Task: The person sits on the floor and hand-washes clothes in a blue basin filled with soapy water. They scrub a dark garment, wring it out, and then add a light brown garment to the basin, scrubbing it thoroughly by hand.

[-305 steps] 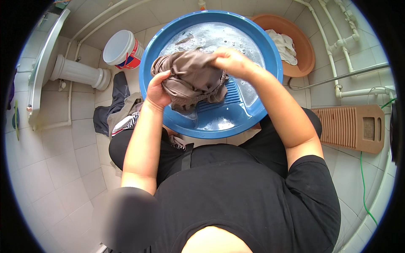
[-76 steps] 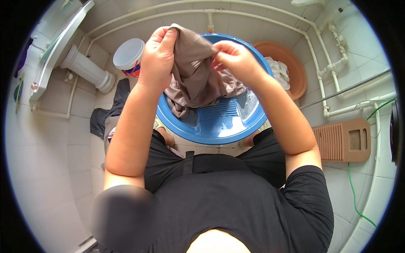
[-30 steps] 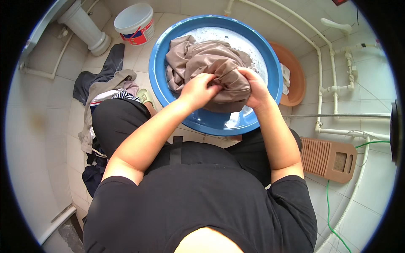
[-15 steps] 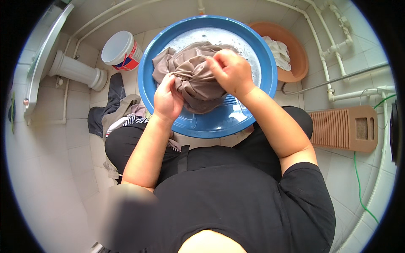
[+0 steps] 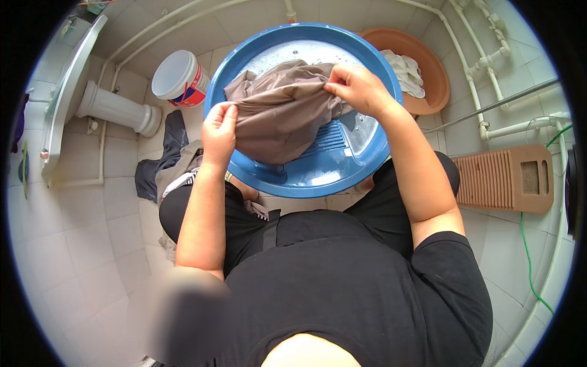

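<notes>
Beside the blue basin (image 5: 373, 160) – white bucket (image 5: 178, 78), red-blue label.

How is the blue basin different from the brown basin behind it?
The blue basin is larger and nearer the person; the brown basin is smaller and partly hidden behind it. The blue one holds soapy water and a taupe garment gripped by the left hand and right hand; the brown one holds white cloth, untouched. Both are round and sit on the tiled floor.
</notes>
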Demonstrator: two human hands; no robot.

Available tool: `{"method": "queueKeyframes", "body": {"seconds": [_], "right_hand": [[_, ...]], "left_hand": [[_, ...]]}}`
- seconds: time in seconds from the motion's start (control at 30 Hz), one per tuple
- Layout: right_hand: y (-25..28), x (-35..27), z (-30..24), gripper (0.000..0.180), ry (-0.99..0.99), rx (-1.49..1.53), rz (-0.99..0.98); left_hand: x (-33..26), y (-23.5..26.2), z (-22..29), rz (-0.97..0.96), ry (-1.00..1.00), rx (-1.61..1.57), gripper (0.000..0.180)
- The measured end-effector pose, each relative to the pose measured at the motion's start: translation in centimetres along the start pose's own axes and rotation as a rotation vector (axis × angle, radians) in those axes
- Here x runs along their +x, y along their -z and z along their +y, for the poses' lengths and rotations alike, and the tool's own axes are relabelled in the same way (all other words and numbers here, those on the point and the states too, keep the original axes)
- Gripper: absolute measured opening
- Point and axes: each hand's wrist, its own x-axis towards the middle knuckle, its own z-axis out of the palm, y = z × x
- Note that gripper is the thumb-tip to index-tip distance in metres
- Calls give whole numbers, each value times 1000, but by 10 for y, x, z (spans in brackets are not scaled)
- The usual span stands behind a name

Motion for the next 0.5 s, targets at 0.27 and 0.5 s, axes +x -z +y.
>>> {"method": "queueKeyframes", "body": {"seconds": [0.27, 0.5], "right_hand": [[-21, -9, -9, 39, 33, -142, -193], [-73, -10, 3, 27, -25, 14, -20]], "left_hand": [[-31, -48, 8, 72, -687, 758, 22], [-60, -68, -22, -228, -337, 869, 26]]}}
